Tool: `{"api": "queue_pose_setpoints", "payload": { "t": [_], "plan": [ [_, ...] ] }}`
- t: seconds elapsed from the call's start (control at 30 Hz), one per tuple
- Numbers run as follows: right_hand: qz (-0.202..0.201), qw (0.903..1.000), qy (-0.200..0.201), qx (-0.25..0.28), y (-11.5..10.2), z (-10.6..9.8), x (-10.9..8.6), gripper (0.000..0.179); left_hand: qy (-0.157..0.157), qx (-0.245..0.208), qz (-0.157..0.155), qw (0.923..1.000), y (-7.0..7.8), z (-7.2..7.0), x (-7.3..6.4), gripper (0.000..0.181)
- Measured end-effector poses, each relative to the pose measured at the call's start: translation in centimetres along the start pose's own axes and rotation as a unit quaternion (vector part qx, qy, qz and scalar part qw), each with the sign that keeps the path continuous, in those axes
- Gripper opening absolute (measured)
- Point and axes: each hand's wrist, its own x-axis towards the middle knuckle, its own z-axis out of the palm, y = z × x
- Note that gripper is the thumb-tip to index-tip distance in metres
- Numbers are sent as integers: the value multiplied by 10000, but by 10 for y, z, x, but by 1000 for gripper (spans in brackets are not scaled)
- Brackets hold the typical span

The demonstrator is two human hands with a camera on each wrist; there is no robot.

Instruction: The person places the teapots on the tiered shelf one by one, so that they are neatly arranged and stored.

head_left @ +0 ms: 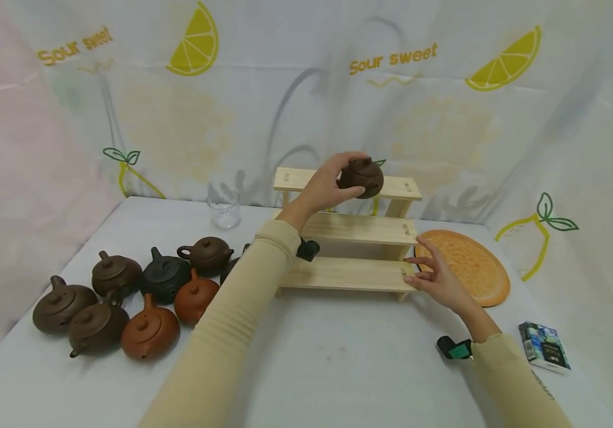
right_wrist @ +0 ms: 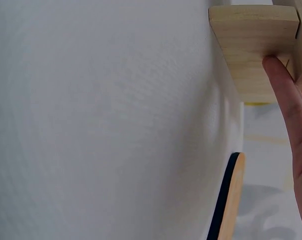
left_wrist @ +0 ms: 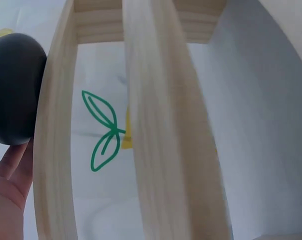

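Observation:
A small dark brown teapot [head_left: 364,178] is gripped in my left hand [head_left: 327,183], fingers over its back and thumb at its lower side. It overlaps the top step of a three-tier wooden stand [head_left: 358,229]. In the left wrist view the teapot [left_wrist: 15,90] shows as a dark round body right beside a wooden board, with my left fingers [left_wrist: 17,165] under it. My right hand [head_left: 437,276] touches the right end of the stand with extended fingers; the right wrist view shows a fingertip [right_wrist: 272,62] against the wood of the stand [right_wrist: 251,55].
Several brown, black and reddish teapots [head_left: 150,327] stand grouped on the left of the white table [head_left: 327,368]. A clear glass [head_left: 224,211] is at the back. Right of the stand lies a round pizza-patterned board [head_left: 469,267], with a small box [head_left: 544,346] nearer me.

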Motion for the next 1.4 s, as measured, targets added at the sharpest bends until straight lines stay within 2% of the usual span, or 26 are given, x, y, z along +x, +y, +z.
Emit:
{"api": "queue_pose_setpoints", "payload": {
  "t": [0.13, 0.3, 0.43, 0.5, 0.63, 0.73, 0.9, 1.03, 1.17, 1.3, 1.4],
  "plan": [
    [123, 9999, 47, -79, 1, -1, -1, 87, -28, 119, 308, 9995, -1, 3, -3, 44],
    [102, 9999, 34, -54, 3, -1, 0, 88, 163, 565, 217, 9980, -2, 6, -1, 55],
    [4, 10000, 2, 19, 3, -1, 0, 89, 306, 958, 79, 9949, 3, 10, 3, 53],
    [-5, 10000, -2, 33, 3, -2, 0, 88, 385, 1003, 67, 9942, 4, 13, 6, 51],
    [107, 9999, -17, 5, 4, -4, -2, 88, 604, 859, 265, 9941, 3, 26, 17, 49],
    [133, 9999, -22, 18, 5, -5, -4, 88, 523, 730, 310, 9955, 6, 38, 28, 50],
    [-6, 10000, 2, 27, 5, -2, -1, 87, 53, 676, 157, 9976, 9, 50, 36, 50],
    [-27, 10000, -10, 3, 3, 1, 0, 87, -132, 537, 129, 9984, 9, 52, 36, 50],
    [-55, 10000, -9, -7, 1, 2, 0, 87, -286, 664, 84, 9974, 10, 51, 34, 51],
    [-38, 10000, 2, 7, 1, 1, 0, 87, -281, 763, -42, 9967, 12, 51, 31, 52],
    [-17, 10000, 5, -7, 1, 1, 0, 87, -66, 587, -92, 9982, 14, 49, 27, 55]
  ]
}}
